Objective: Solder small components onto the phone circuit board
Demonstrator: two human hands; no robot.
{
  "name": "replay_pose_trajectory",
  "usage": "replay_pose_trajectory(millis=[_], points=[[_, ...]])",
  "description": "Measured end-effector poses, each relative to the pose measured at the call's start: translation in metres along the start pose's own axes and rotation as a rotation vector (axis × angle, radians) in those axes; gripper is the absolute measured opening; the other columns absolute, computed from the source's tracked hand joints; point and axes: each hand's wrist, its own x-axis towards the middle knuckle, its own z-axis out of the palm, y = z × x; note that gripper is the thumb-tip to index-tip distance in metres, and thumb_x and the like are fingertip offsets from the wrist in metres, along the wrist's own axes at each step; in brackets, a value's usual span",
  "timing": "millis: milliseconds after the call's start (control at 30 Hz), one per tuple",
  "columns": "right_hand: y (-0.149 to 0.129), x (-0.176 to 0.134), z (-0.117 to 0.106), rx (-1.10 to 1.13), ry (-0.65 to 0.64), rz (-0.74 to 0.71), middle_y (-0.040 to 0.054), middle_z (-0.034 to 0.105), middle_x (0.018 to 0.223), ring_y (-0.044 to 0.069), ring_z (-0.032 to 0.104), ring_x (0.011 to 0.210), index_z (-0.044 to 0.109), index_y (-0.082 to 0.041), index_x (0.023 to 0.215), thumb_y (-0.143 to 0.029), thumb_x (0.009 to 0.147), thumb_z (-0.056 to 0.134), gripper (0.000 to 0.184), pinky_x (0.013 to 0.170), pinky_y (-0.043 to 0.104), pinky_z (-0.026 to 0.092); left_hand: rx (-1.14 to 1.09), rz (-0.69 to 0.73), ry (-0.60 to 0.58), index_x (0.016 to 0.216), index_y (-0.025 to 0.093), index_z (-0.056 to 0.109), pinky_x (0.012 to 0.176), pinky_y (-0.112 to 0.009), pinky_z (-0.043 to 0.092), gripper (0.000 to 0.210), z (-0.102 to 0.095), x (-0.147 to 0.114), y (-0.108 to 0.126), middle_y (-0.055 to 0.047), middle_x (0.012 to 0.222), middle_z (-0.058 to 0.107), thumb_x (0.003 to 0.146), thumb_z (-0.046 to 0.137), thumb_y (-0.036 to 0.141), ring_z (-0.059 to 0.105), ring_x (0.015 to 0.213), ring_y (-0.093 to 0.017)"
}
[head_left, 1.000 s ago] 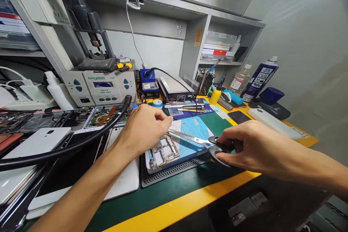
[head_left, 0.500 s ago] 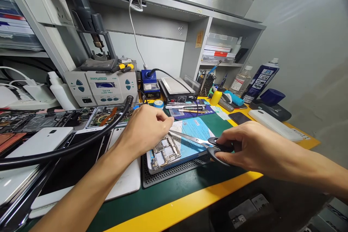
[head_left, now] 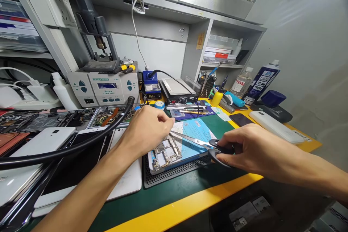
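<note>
My right hand (head_left: pixel 244 146) grips black-handled scissors (head_left: pixel 198 141), its fingers in the loops. The blades point left and their tips reach my left hand's fingertips. My left hand (head_left: pixel 149 128) is closed in a pinch above a phone circuit board (head_left: pixel 168 151); what sits between thumb and finger is too small to make out. The board lies on a blue-and-white printed pack (head_left: pixel 197 132), partly hidden by my left hand. Under the pack is a grey perforated mat (head_left: pixel 176 174).
A thick black hose (head_left: pixel 81 150) crosses over several phones and tablets on the left. Behind stand a hot-air station (head_left: pixel 104 88) and a soldering station (head_left: pixel 151 86). To the right are a spray can (head_left: pixel 261 81), a clear bottle (head_left: pixel 241 80) and a white phone (head_left: pixel 274 126).
The view has shifted very slightly. Both hands and the scissors keep almost the same position over the board and pack.
</note>
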Motion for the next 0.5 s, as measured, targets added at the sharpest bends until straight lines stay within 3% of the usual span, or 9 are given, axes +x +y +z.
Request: replay_pose_trajectory(millis=[500], points=[[-0.0038, -0.0018, -0.002, -0.109, -0.069, -0.024, -0.0036, 0.06, 0.055, 0.011, 0.035, 0.049, 0.075, -0.021, 0.08, -0.047, 0.088, 0.06, 0.03, 0.044, 0.025, 0.027, 0.035, -0.022, -0.068, 0.056, 0.017, 0.069, 0.052, -0.026, 0.034, 0.031, -0.005, -0.0012, 0.0036, 0.001, 0.056, 0.063, 0.079, 0.059, 0.036, 0.043, 0.051, -0.011]])
